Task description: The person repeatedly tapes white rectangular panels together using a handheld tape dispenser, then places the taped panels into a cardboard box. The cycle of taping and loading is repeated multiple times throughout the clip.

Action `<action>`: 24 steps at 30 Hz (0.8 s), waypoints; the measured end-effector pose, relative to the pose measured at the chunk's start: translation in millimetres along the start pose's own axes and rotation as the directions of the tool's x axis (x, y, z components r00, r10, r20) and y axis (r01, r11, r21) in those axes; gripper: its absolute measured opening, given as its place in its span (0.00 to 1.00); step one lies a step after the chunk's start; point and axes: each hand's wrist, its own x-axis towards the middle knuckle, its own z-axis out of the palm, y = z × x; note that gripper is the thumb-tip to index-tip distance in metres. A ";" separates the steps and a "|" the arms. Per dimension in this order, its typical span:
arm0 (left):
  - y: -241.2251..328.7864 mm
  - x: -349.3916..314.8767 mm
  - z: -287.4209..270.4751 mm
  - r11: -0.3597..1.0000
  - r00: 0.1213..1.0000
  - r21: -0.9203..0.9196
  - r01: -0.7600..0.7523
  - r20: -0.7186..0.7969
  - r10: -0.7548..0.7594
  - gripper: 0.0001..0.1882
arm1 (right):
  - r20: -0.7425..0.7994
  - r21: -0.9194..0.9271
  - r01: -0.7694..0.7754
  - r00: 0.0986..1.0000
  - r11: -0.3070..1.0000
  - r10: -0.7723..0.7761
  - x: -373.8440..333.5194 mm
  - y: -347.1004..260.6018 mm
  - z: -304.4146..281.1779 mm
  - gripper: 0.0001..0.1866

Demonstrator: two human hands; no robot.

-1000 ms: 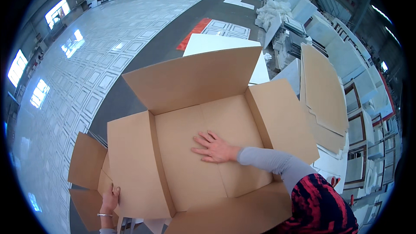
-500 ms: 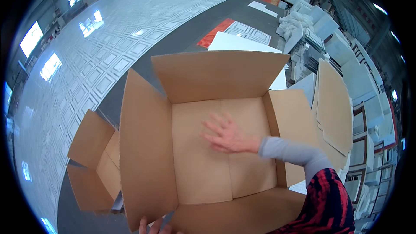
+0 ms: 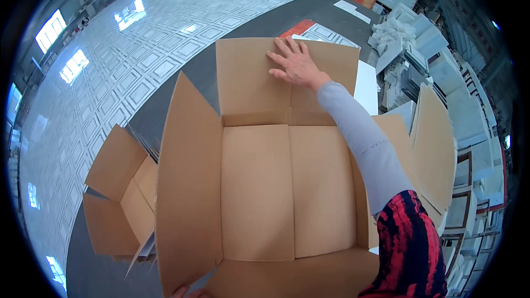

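A large cardboard box (image 3: pixel 256 198) stands open in front of me, its flaps folded outward and its inside bare. My right hand (image 3: pixel 298 67) lies on the upright far flap, fingers spread and palm against the cardboard. At the bottom edge of the picture, a few fingers of my left hand (image 3: pixel 189 292) show at the near end of the tall left flap. They appear curled on the box's edge there, while the rest of that hand is out of the picture.
A smaller open cardboard box (image 3: pixel 124 198) stands to the left. Flat cardboard sheets (image 3: pixel 433 149) lean at the right, before pale stone slabs (image 3: pixel 469 105) on racks. Glossy patterned floor tiles (image 3: pixel 143 66) spread across the far left. A white sheet (image 3: pixel 366 85) lies behind the box.
My right hand has moved from above the box's inside to the far flap, which now leans farther back. Less of my left hand shows. The view has shifted slightly.
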 end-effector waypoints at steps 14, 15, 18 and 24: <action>20.2 33.6 -24.1 1.000 1.000 0.026 -0.006 -0.017 0.007 0.17 | 0.449 0.340 -0.208 0.893 0.917 0.036 39.8 19.4 -128.4 0.27; 23.9 40.1 -42.0 0.992 1.000 0.122 -0.006 -0.013 0.008 0.18 | 0.351 0.308 -0.177 0.934 0.935 0.061 41.7 28.7 -147.8 0.25; 22.1 56.6 -93.3 0.919 0.999 0.390 -0.047 0.010 0.047 0.19 | 0.087 0.235 -0.208 0.977 0.950 0.192 26.9 91.5 -206.5 0.23; -113.4 152.1 -127.5 0.937 0.313 -0.256 0.237 -0.893 -0.323 0.22 | 0.001 0.463 -0.442 0.867 0.768 0.499 -12.5 199.0 -318.4 0.20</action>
